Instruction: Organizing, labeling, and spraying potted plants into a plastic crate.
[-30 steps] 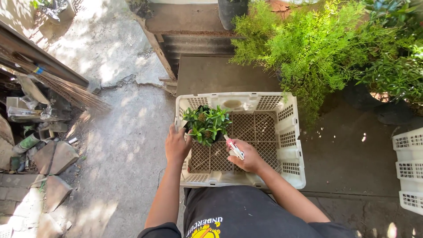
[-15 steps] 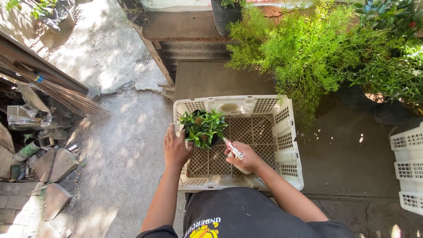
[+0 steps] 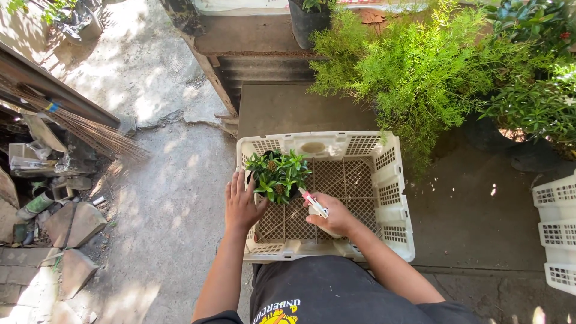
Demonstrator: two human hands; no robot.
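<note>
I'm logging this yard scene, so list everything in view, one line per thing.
Crate: one, white, lattice plastic, centre on the ground.
Small plant: one, green, in the crate's left near part.
Tool: one, white with a red tip, in the right hand.
Bushy plants: several, green, upper right.
Second crate: one, white, right edge.
Broom: one, brown twigs, left.
Bricks and rubble: several, reddish, lower left.
Dark pot: one, top centre.
Left hand: open, against the plant's side.
Right hand: closed on the tool.

left hand [image 3: 242, 204]: open, fingers spread | right hand [image 3: 333, 215]: fist closed
</note>
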